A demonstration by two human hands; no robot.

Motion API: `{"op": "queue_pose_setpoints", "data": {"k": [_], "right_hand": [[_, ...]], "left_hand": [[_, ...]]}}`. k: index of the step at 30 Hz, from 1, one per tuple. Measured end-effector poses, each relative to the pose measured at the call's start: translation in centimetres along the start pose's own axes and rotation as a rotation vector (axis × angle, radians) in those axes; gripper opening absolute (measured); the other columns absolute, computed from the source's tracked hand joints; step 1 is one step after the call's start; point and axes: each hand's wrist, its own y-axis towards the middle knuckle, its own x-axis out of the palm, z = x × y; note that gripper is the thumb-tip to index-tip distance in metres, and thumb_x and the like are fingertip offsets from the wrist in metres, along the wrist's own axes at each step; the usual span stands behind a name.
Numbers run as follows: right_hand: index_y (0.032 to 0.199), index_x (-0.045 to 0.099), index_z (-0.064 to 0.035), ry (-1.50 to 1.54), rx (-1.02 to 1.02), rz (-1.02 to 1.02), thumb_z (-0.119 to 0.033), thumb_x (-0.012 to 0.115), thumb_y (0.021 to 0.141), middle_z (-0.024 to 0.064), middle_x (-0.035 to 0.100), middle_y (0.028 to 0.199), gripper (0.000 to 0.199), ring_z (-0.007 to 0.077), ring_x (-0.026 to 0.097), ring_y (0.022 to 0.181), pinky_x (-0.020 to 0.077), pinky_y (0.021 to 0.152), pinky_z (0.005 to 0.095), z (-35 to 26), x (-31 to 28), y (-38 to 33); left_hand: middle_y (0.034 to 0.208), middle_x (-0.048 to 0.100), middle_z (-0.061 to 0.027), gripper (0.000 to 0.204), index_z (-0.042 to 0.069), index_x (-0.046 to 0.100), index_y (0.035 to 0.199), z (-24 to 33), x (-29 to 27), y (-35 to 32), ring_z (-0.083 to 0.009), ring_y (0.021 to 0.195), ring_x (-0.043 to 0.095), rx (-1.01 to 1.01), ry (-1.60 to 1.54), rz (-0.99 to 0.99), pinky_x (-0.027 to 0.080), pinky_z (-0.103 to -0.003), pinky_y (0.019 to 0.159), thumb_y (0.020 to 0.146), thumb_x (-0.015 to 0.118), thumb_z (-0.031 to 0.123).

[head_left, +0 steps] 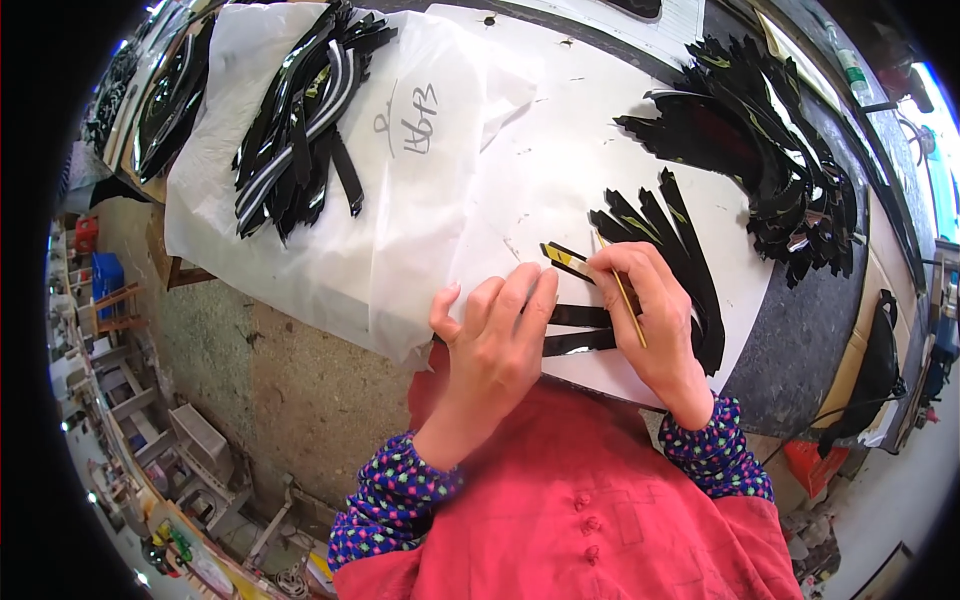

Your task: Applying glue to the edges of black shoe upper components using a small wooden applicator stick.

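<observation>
My right hand (650, 315) is closed on a thin wooden stick (632, 308), which points down toward my wrist. Its fingertips meet the end of a small black strip with a yellow and pale patch (562, 257). Opposite it, my left hand (497, 335) rests on the white sheet with its fingers apart, fingertips near that strip's other side. Between the hands lie more glossy black strips (580, 345), partly covered by my fingers. Just right of my right hand, several long black strips with jagged ends (690, 250) lie fanned out.
A big heap of black strips (790, 150) lies at the far right. Another bundle, with grey stripes (310, 120), sits on white wrapping sheet (430, 200) with handwriting. More black pieces (175, 95) lie far left. A black cloth-like item (868, 370) hangs at the right edge.
</observation>
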Motion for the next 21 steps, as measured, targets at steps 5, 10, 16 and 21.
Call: {"op": "queue_pose_setpoints", "data": {"k": [5,10,16,21], "right_hand": [[0.109,0.061,0.0015,-0.025,-0.037,0.011,0.008,0.062,0.092,0.0175,0.062,0.1,0.018,0.0345,0.065,0.088,0.0534,0.075,0.039,0.16,0.3,-0.01],[0.109,0.061,0.001,-0.039,-0.039,0.017,0.008,0.062,0.091,0.0172,0.062,0.101,0.019,0.0346,0.065,0.089,0.0538,0.074,0.0393,0.05,0.45,-0.01],[0.108,0.061,0.0001,-0.069,-0.044,0.023,0.007,0.063,0.091,0.0165,0.062,0.101,0.019,0.0344,0.066,0.088,0.0544,0.073,0.0392,0.05,0.59,-0.03],[0.108,0.061,-0.0001,-0.067,-0.02,0.023,0.007,0.062,0.092,0.0163,0.062,0.101,0.018,0.0339,0.066,0.088,0.0545,0.073,0.0393,0.01,0.7,-0.08]], "left_hand": [[0.138,0.061,0.0053,0.035,0.014,0.069,0.121,-0.15,0.79,-0.49,-0.0111,0.106,0.054,0.047,0.053,0.039,0.022,-0.044,0.106,0.088,0.061,0.01],[0.14,0.062,0.0091,0.037,0.015,0.069,0.122,0.11,0.36,-0.29,-0.0113,0.104,0.056,0.046,0.092,0.013,0.023,-0.039,0.107,0.089,0.057,0.005],[0.14,0.061,0.0099,0.037,0.015,0.068,0.122,0.21,0.74,-0.44,-0.0103,0.103,0.056,0.042,0.11,0.022,0.022,-0.038,0.106,0.088,0.057,0.005],[0.14,0.061,0.0099,0.037,0.015,0.068,0.122,0.27,0.74,-0.49,-0.0103,0.103,0.055,0.036,0.114,0.028,0.022,-0.038,0.106,0.088,0.057,0.006]]}}
